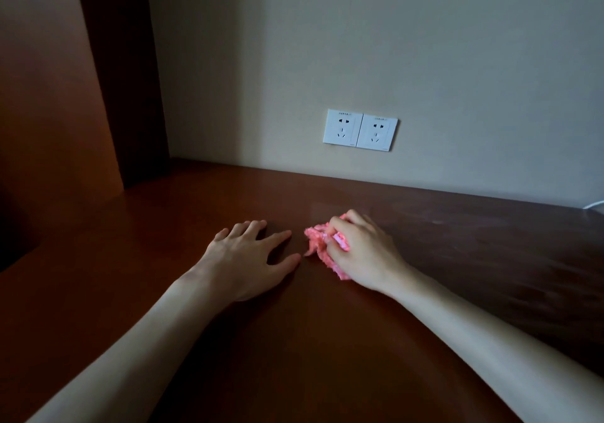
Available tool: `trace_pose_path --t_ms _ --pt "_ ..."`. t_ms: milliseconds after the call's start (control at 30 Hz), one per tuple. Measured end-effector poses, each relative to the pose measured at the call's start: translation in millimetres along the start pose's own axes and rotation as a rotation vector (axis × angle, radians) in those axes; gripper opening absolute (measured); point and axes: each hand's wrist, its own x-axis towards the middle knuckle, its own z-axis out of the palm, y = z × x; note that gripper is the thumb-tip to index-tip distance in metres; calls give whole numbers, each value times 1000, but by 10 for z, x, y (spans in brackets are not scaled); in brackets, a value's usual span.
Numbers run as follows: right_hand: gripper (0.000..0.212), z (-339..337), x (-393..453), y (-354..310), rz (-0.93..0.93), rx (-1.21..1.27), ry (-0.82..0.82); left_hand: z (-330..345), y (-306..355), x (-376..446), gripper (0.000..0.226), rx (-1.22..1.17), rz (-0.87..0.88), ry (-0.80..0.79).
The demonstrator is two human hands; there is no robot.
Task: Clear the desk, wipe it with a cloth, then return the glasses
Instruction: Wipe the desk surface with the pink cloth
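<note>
A dark reddish-brown wooden desk (163, 259) fills the lower half of the view. My right hand (362, 252) is closed on a bunched pink fluffy cloth (318, 238) and presses it against the desk top near the middle. Pink fabric sticks out to the left of the fingers and under the palm. My left hand (248, 256) lies flat on the desk just left of the cloth, fingers spread, holding nothing. No glasses are in view.
A pale wall rises behind the desk with two white sockets (360, 130) side by side. A dark wooden upright panel (124, 72) stands at the back left corner. A white cable (593, 205) shows at the far right edge.
</note>
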Motion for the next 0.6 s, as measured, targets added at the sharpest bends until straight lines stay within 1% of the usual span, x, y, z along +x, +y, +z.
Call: trace_pose_path --t_ms 233,367,467,600 --pt "15 450 1154 454 179 -25 -57 -6 -51 106 74 -10 11 -35" --pt "22 658 1693 607 242 -54 -65 11 -90 117 73 -25 30 4" --pt "22 739 1883 653 275 -51 -47 22 -90 94 74 -26 37 19" --pt "24 699 1808 640 271 -75 -58 4 -75 73 74 -19 32 23"
